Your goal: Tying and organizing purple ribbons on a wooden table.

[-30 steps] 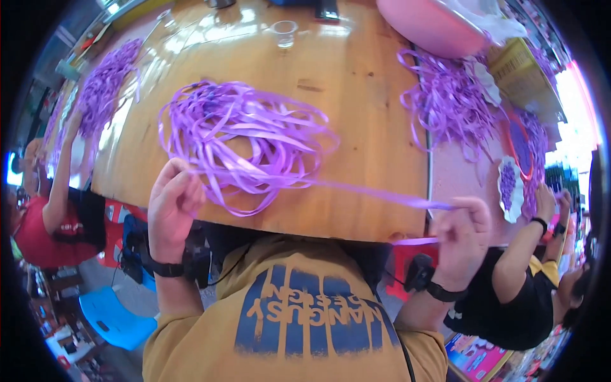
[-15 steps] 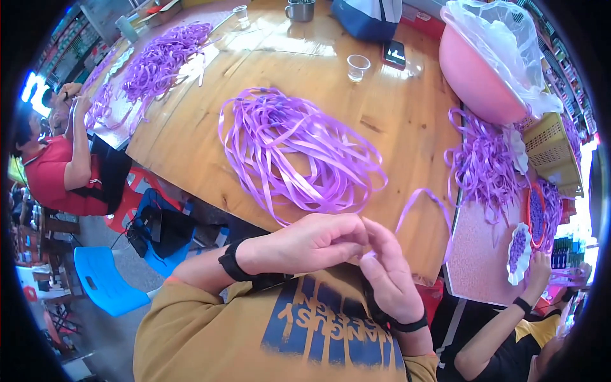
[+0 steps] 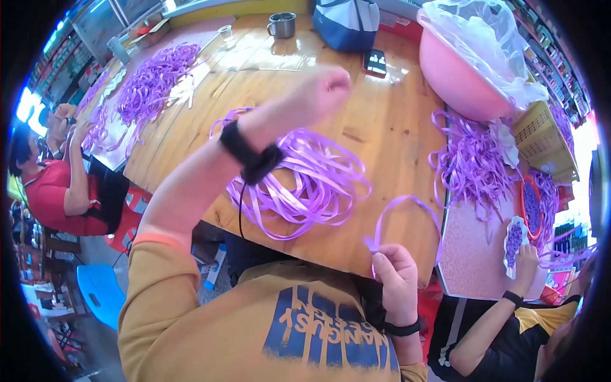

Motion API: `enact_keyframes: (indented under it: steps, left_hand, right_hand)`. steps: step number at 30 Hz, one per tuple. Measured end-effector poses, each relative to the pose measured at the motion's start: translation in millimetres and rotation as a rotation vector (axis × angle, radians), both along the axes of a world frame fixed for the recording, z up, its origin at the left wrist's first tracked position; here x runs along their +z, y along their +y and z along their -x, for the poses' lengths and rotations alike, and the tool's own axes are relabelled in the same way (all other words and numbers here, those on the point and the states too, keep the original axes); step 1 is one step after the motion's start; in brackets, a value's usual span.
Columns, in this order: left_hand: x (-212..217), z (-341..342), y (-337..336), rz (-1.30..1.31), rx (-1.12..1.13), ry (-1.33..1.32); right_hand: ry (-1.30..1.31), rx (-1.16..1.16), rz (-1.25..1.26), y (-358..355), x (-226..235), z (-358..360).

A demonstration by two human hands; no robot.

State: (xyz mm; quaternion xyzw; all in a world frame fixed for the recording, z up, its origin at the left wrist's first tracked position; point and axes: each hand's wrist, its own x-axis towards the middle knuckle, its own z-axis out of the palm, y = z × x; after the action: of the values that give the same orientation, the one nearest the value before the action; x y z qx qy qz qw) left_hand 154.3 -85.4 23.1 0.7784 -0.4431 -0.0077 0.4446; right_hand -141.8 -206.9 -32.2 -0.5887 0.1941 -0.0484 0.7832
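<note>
The right hand (image 3: pixel 398 283) is near the tabletop's near edge, right of centre, its thumb and forefinger pressed together on one end of a purple ribbon (image 3: pixel 407 198). From that pinch the ribbon arches up over the tabletop (image 3: pixel 398 146) and drops toward the right, down to the near right corner. The left hand (image 3: pixel 312 99) reaches out over the middle of the tabletop toward the far side, its fingers curled inward; they are blurred, and I cannot tell whether they hold or touch anything.

Below the left forearm, near the middle, lies a loose heap of purple ribbons (image 3: pixel 309 149) — its loops spread toward the near edge, partly hidden by the arm and a black wristband (image 3: pixel 238 146). Beyond the left hand, at the far side, are a phone (image 3: pixel 374 63), a blue and white bag (image 3: pixel 345 27) and a metal mug (image 3: pixel 282 25). A large pink basin (image 3: pixel 455 73) stands at the far right — more purple ribbons (image 3: pixel 471 156) lie just on its near side.
</note>
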Motion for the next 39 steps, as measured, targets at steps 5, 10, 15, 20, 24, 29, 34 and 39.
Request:
enact_keyframes:
  steps: [5, 10, 15, 20, 24, 29, 34, 39]
  left_hand:
    - [-47.8, -95.3, -28.7, -0.286, 0.336, -0.392]
    - [-80.9, -95.2, -64.2, -0.383, 0.425, -0.298]
    - [-92.2, -109.6, -67.4, -0.583, 0.55, -0.406]
    - [-81.0, -108.0, -56.5, -0.602, 0.452, -0.29]
    - [-37.2, -68.4, -38.3, -0.24, 0.193, -0.041]
    - [23.3, 87.1, -7.7, -0.025, -0.208, 0.683]
    - [9.4, 161.7, 25.7, -0.007, -0.389, 0.375]
    - [-4.6, 179.1, 33.2, 0.043, -0.332, 0.474]
  right_hand:
    - [-0.013, -0.035, -0.026, -5.2, -11.1, 13.4]
    - [0.042, -0.055, -0.147, -16.9, -23.6, 15.8]
    - [0.027, -0.025, -0.072, -12.9, -29.4, 17.6]
    - [0.077, -0.053, -0.191, -19.3, -19.4, 12.9]
    - [0.077, -0.128, -0.265, -24.7, -0.3, 8.9]
    - [-0.022, -0.096, -0.203, -25.9, 28.6, 10.7]
    - [-0.078, 0.004, -0.044, -11.9, 38.4, 13.3]
    - [-0.073, 0.047, -0.061, 3.2, 33.6, 13.4]
